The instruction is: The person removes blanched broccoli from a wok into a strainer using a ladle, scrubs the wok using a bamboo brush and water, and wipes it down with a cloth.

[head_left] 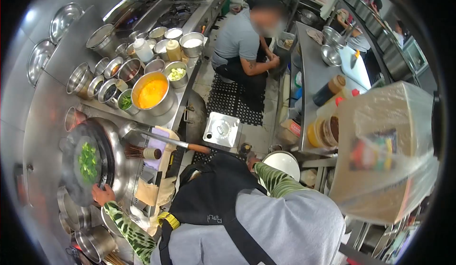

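Note:
My left hand (pixel 103 195) is closed at the near rim of a dark wok (pixel 108 146) on the stove. Chopped green vegetables (pixel 88 162) lie in the wok, with steam over them. A ladle (pixel 161 137) with a wooden handle rests across the counter edge, its bowl beside the wok. Beside it lies a bamboo wok brush (pixel 142 152). Only a small part of my right hand (pixel 252 162) shows, low at my right side near a white round container (pixel 283 162); its fingers are mostly hidden.
A steel pot of orange liquid (pixel 151 93) stands among several ingredient pots and squeeze bottles (pixel 142 49). Ahead, a co-worker (pixel 242 46) crouches in the aisle beside a black mat (pixel 235 96). A square metal tin (pixel 222 129) sits on the floor. A plastic-wrapped box (pixel 380 156) stands at right.

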Motion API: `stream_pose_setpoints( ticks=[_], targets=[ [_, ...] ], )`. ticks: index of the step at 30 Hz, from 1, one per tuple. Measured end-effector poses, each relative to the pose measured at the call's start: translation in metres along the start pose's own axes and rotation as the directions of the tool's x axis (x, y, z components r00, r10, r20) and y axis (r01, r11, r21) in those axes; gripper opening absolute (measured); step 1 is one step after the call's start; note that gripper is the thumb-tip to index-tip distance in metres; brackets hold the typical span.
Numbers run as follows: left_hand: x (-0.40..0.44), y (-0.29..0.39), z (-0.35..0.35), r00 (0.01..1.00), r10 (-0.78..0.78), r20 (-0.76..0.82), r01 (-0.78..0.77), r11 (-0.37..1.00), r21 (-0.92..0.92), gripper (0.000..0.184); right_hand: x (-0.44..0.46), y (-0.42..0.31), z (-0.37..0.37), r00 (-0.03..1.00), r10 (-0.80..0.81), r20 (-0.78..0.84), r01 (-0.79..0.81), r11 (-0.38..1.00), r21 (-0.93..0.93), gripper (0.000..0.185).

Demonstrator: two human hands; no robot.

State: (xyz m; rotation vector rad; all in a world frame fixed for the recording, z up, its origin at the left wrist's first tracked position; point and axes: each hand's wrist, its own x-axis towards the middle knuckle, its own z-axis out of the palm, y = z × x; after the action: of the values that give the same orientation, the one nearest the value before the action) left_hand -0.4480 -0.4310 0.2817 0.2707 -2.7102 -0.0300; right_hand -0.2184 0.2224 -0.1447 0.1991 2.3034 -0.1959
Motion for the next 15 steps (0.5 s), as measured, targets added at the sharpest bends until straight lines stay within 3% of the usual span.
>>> stream_pose_setpoints(
  ticks=[1, 3, 4, 6, 7, 8, 10, 11, 12, 13, 14, 15],
  targets=[
    [-0.002, 0.006, -0.003, 0.996, -0.062, 0.056, 0.061, 0.998, 0.022, 0.056, 0.018, 0.013, -0.010, 0.999, 0.022, 0.050, -0.028, 0.991, 0.131, 0.022],
    [-0.004, 0.007, -0.008, 0.994, -0.042, 0.100, 0.039, 0.999, 0.027, 0.057, -0.031, -0.019, -0.111, 0.988, 0.122, -0.099, -0.053, 0.853, 0.520, 0.036],
    [-0.001, 0.006, -0.015, 0.992, -0.039, 0.117, 0.035, 0.999, 0.034, 0.058, -0.040, -0.026, -0.142, 0.991, 0.101, -0.083, -0.048, 0.871, 0.489, 0.033],
    [0.025, 0.024, -0.042, 1.000, 0.023, 0.018, -0.017, 0.958, -0.286, 0.051, -0.033, -0.023, -0.184, 0.996, 0.060, -0.059, -0.031, 0.914, 0.405, 0.029],
    [0.032, 0.074, -0.090, 0.966, 0.134, -0.222, -0.216, 0.887, -0.407, 0.037, -0.017, -0.017, -0.185, 0.996, 0.068, -0.054, -0.042, 0.925, 0.377, 0.029],
    [0.041, 0.123, -0.144, 0.959, 0.086, -0.270, -0.214, 0.843, -0.493, 0.032, 0.002, -0.012, -0.180, 0.995, 0.079, -0.054, -0.055, 0.938, 0.343, 0.030],
    [0.046, 0.188, -0.237, 0.864, 0.042, -0.501, -0.320, 0.815, -0.483, 0.033, 0.007, -0.018, -0.199, 0.979, -0.199, -0.046, 0.196, 0.979, -0.047, 0.026],
    [0.046, 0.218, -0.270, 0.771, -0.092, -0.630, -0.453, 0.616, -0.644, 0.032, 0.004, -0.020, -0.210, 0.947, -0.322, 0.000, 0.312, 0.919, -0.241, 0.025],
    [0.044, 0.241, -0.309, 0.706, -0.185, -0.684, -0.658, 0.186, -0.730, 0.034, 0.003, -0.023, -0.221, 0.903, -0.425, 0.063, 0.410, 0.810, -0.420, 0.023],
    [0.035, 0.261, -0.351, 0.771, -0.057, -0.634, -0.631, -0.203, -0.749, 0.033, 0.020, -0.024, -0.213, 0.909, -0.376, 0.178, 0.399, 0.670, -0.626, 0.025],
    [0.030, 0.268, -0.384, 0.776, 0.097, -0.623, -0.477, -0.556, -0.681, 0.032, 0.021, -0.030, -0.212, 0.912, -0.389, 0.131, 0.387, 0.705, -0.595, 0.028],
    [0.034, 0.259, -0.404, 0.740, 0.190, -0.646, -0.467, -0.546, -0.696, 0.041, 0.016, -0.039, -0.211, 0.913, -0.399, 0.085, 0.375, 0.739, -0.560, 0.031]
  ],
)
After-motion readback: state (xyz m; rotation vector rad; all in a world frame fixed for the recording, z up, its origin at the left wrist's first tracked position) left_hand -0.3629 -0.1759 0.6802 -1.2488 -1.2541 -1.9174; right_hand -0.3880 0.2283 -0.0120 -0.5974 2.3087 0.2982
